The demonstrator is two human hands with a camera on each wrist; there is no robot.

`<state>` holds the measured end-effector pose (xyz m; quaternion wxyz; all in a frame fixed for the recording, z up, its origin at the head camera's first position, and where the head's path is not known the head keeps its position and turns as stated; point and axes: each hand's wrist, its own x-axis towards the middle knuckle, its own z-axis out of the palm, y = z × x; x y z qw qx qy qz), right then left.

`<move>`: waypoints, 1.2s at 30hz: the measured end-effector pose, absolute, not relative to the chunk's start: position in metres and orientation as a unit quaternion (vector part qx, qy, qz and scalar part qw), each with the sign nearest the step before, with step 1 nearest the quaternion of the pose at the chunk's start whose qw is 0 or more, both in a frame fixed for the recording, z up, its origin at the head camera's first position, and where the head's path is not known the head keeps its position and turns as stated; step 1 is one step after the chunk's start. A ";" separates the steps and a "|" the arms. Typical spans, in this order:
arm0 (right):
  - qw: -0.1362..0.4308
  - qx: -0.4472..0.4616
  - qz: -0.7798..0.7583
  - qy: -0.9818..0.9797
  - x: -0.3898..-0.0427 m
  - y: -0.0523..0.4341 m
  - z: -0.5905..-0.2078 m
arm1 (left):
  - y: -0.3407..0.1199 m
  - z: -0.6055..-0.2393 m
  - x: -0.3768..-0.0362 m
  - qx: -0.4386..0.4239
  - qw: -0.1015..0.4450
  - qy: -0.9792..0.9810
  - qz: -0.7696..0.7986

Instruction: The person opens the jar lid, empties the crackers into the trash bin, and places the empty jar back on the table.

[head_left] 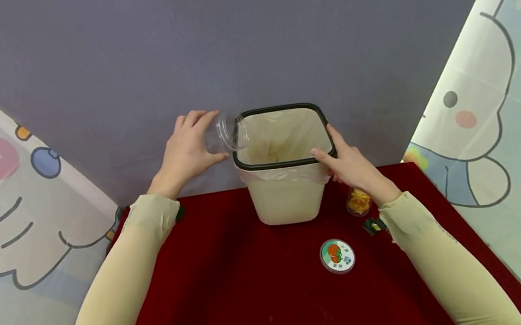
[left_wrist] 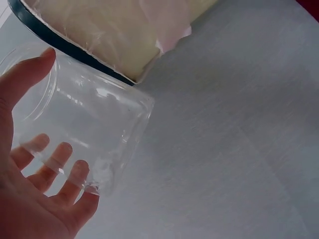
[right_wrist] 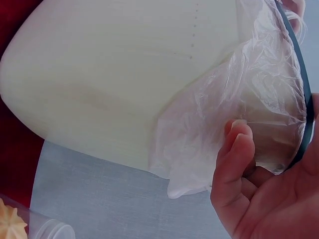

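My left hand point(head_left: 189, 150) grips a clear empty plastic jar point(head_left: 229, 131), tipped on its side with its mouth over the left rim of a cream waste bin point(head_left: 287, 197). In the left wrist view my fingers point(left_wrist: 55, 164) show through the jar point(left_wrist: 84, 124), close to the bin's black rim point(left_wrist: 60, 42). My right hand point(head_left: 350, 164) holds the bin's right rim point(head_left: 329, 145), thumb over the edge. In the right wrist view my fingers point(right_wrist: 234, 164) press the clear liner bag point(right_wrist: 234, 119) against the bin wall point(right_wrist: 124, 84).
The bin stands at the back of a red cloth-covered table point(head_left: 238, 291). A round printed lid point(head_left: 337, 255) lies on the cloth. A small clear jar of yellow cookies point(head_left: 358, 202) stands by my right wrist. A grey wall point(head_left: 224, 35) is behind.
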<state>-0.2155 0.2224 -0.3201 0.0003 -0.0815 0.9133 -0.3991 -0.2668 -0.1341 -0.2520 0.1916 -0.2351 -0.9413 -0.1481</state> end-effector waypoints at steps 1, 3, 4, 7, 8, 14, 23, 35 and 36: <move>0.000 -0.082 -0.399 0.913 -0.216 0.222 -0.320 | -0.136 -0.253 -0.266 -0.233 0.191 -0.941 -0.155; -0.002 -0.082 -0.397 0.914 -0.216 0.222 -0.320 | -0.140 -0.257 -0.264 -0.228 0.188 -0.940 -0.171; -0.002 -0.082 -0.397 0.914 -0.216 0.222 -0.320 | -0.141 -0.258 -0.263 -0.226 0.188 -0.939 -0.179; -0.001 -0.080 -0.398 0.914 -0.216 0.221 -0.320 | -0.147 -0.263 -0.260 -0.219 0.186 -0.935 -0.206; -0.001 -0.079 -0.399 0.914 -0.216 0.221 -0.320 | -0.149 -0.265 -0.258 -0.218 0.187 -0.933 -0.216; 0.001 -0.076 -0.405 0.911 -0.216 0.222 -0.320 | -0.160 -0.278 -0.251 -0.230 0.185 -0.915 -0.274; -0.003 -0.078 -0.403 0.912 -0.215 0.222 -0.321 | -0.176 -0.300 -0.239 -0.226 0.139 -0.894 -0.361; -0.006 -0.085 -0.406 0.910 -0.217 0.218 -0.322 | -0.187 -0.334 -0.210 -0.226 0.068 -0.857 -0.458; -0.007 -0.086 -0.406 0.910 -0.217 0.218 -0.322 | -0.188 -0.338 -0.209 -0.227 0.064 -0.855 -0.462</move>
